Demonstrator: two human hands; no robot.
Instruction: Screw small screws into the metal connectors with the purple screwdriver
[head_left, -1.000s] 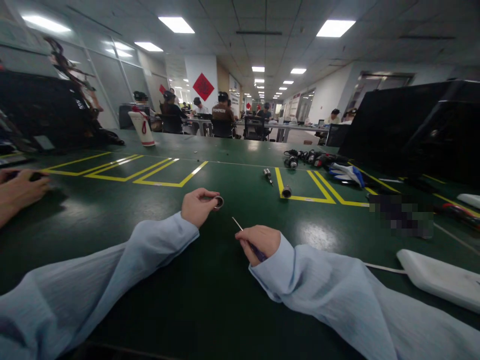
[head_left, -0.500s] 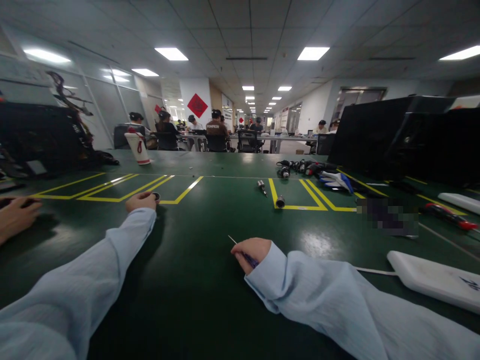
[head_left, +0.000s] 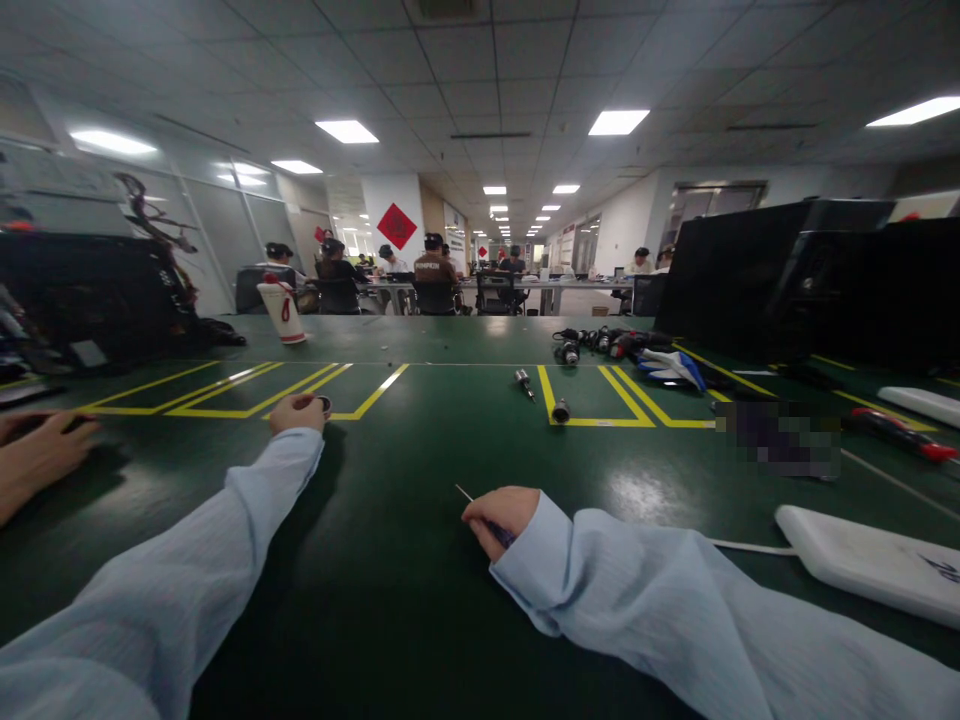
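Observation:
My left hand [head_left: 295,412] is closed on a small round metal part [head_left: 325,406], whose open ring-like end faces right. It is held over the yellow tape lines on the left of the green table. Nearer the middle, my right hand [head_left: 502,512] wraps round a thin screwdriver [head_left: 464,493]. Its pale shaft points up and left, and a bit of purple handle shows below the fingers. Beyond my right hand lie a metal piece with a narrow tip [head_left: 524,384] and a short round metal piece [head_left: 560,411], which rests at the yellow tape.
Another person's hand [head_left: 52,450] holds a dark object at the left edge. A white cup [head_left: 282,312] stands behind the tape. Right, there are dark tools [head_left: 600,342], blue-white gloves [head_left: 673,368], a red-black screwdriver [head_left: 904,434], a white device [head_left: 862,560] and black monitors [head_left: 739,280].
The view has tilted up slightly, so the table sits lower in the picture. My left hand has shifted a little right with the round part. My right hand keeps its grip.

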